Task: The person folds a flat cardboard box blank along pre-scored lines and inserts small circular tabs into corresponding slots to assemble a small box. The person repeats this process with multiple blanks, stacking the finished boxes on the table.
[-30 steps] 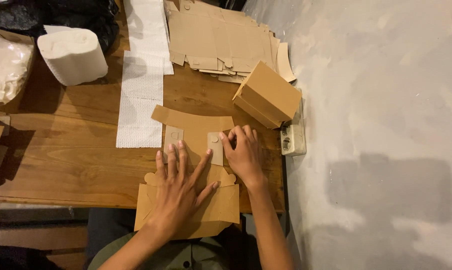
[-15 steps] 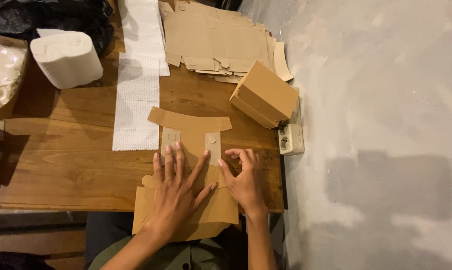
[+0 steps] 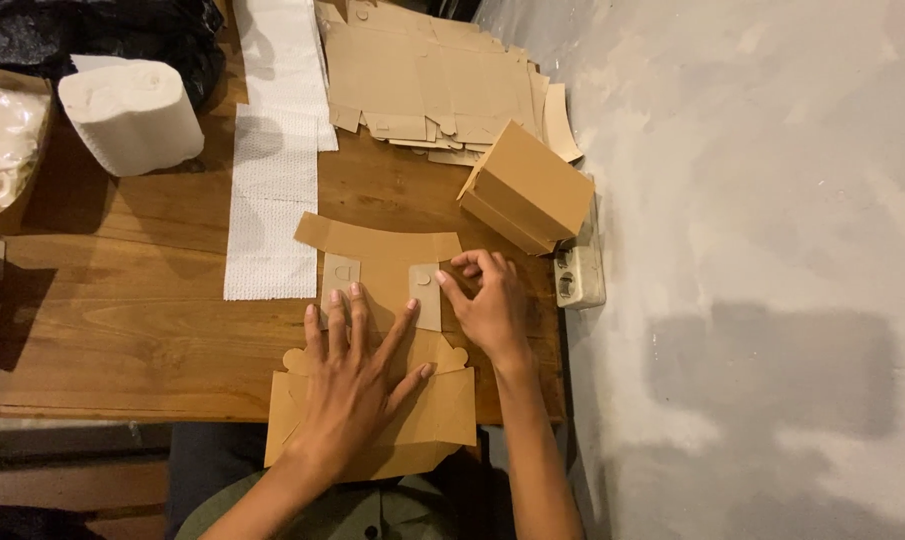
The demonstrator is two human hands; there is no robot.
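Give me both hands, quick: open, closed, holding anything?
Left hand: open, pressed flat on the flat cardboard blank.
Right hand: fingers curled at the blank's right flap, grip unclear.
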